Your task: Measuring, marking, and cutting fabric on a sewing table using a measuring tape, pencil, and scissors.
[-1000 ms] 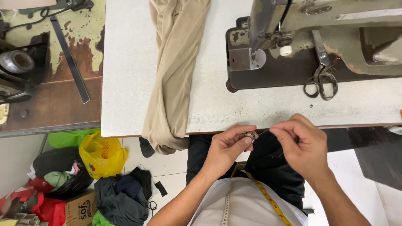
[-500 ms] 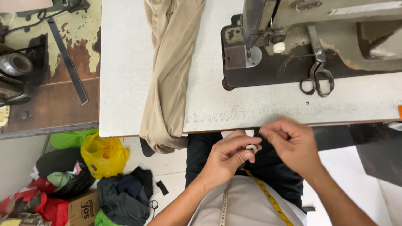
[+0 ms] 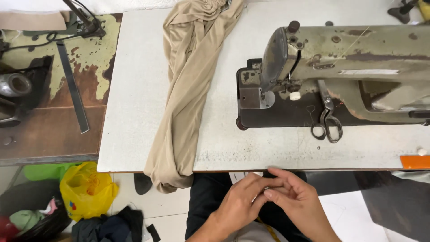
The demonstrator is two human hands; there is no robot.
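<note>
My left hand (image 3: 242,202) and my right hand (image 3: 299,202) meet over my lap, just below the front edge of the white sewing table (image 3: 134,112). Their fingertips pinch a small shiny metal piece (image 3: 266,191) between them; most of it is hidden by the fingers. I cannot make out a thread now. A yellow measuring tape (image 3: 268,226) hangs on my chest under the hands.
An old grey-green sewing machine (image 3: 349,58) stands on the table at the right, with black scissors (image 3: 328,122) on its bed. A long bundle of beige cloth (image 3: 188,89) hangs over the front edge. A worn bench (image 3: 45,130), a yellow bag (image 3: 85,188) and clothes are at the left.
My right hand, earlier held apart to the right as if drawing a thread, has closed in on my left hand. Both hands have sunk a little lower below the table edge.
</note>
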